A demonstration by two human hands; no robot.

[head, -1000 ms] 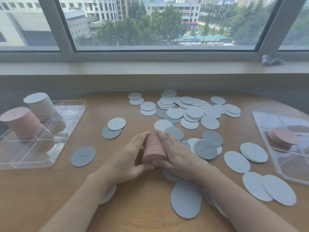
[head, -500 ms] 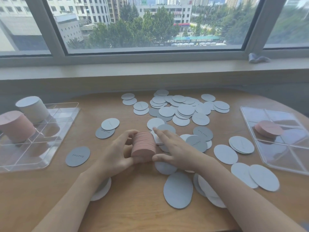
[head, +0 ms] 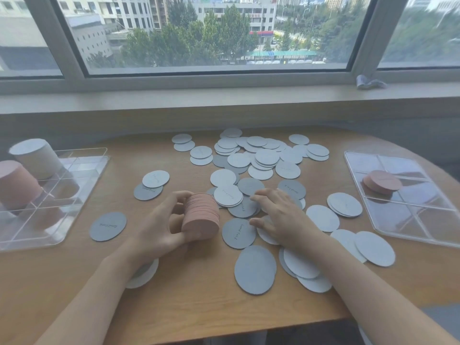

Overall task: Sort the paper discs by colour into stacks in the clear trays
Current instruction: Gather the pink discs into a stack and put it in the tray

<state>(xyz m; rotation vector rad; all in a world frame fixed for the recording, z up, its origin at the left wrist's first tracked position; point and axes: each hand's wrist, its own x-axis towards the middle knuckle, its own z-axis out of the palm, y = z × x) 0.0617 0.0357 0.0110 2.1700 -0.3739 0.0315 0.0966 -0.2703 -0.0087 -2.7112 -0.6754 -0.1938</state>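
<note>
My left hand point(head: 159, 225) grips a thick stack of pink discs point(head: 201, 217), held on edge just above the table. A hand's width to its right, my right hand point(head: 281, 217) lies flat with spread fingers on loose grey discs. Several light grey and dark grey discs point(head: 258, 158) are scattered over the middle of the table. The clear tray on the left point(head: 82, 175) holds a tall pink stack point(head: 17, 185) and a tall pale grey stack point(head: 34, 155). The clear tray on the right point(head: 408, 220) holds a short pink stack point(head: 382, 181).
The round wooden table point(head: 199, 307) ends close to my body and runs under a window sill at the back. A crumpled scrap point(head: 368, 82) lies on the sill at the right. One dark grey disc point(head: 108, 226) sits alone beside the left tray.
My right hand has let go of the pink stack and moved right onto the loose discs. The left hand alone holds the stack now.
</note>
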